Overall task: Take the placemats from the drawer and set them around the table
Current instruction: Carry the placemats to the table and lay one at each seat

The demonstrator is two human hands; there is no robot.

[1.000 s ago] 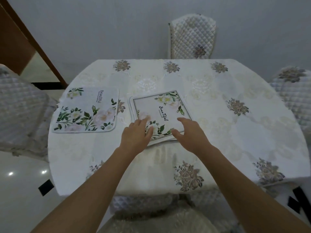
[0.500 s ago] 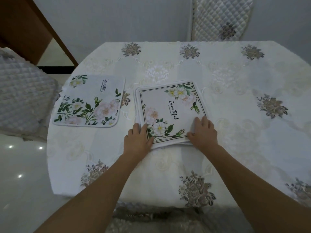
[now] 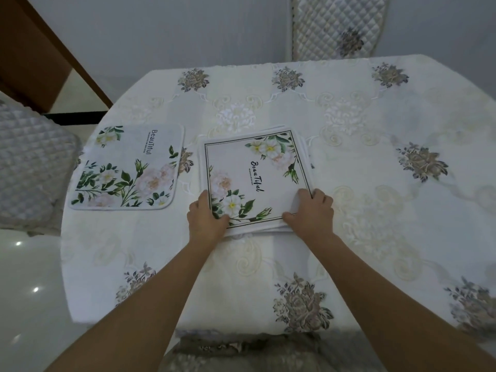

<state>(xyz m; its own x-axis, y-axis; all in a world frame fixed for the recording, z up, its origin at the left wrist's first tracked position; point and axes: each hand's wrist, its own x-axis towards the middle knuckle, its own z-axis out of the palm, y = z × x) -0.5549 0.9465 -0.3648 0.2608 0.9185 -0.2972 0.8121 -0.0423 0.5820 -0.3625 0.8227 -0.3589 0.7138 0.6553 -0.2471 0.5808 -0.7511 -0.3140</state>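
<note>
A stack of white floral placemats point(image 3: 255, 173) with a black border lies near the middle of the table point(image 3: 375, 237). My left hand point(image 3: 205, 218) grips the stack's near left corner, thumb on top. My right hand point(image 3: 311, 213) holds the near right corner, its thumb on top and its fingers curled at the edge. One single floral placemat point(image 3: 128, 167) lies flat at the table's left side, apart from the stack.
The table wears a white embroidered cloth with grey flower motifs. Quilted chairs stand at the far side point(image 3: 338, 25), at the left point(image 3: 29, 167) and just below me point(image 3: 241, 353). A brown wooden panel point(image 3: 40, 49) leans at the far left.
Both hands came down from hovering over the stack to its near corners and closed on them. The view moved closer to the table.
</note>
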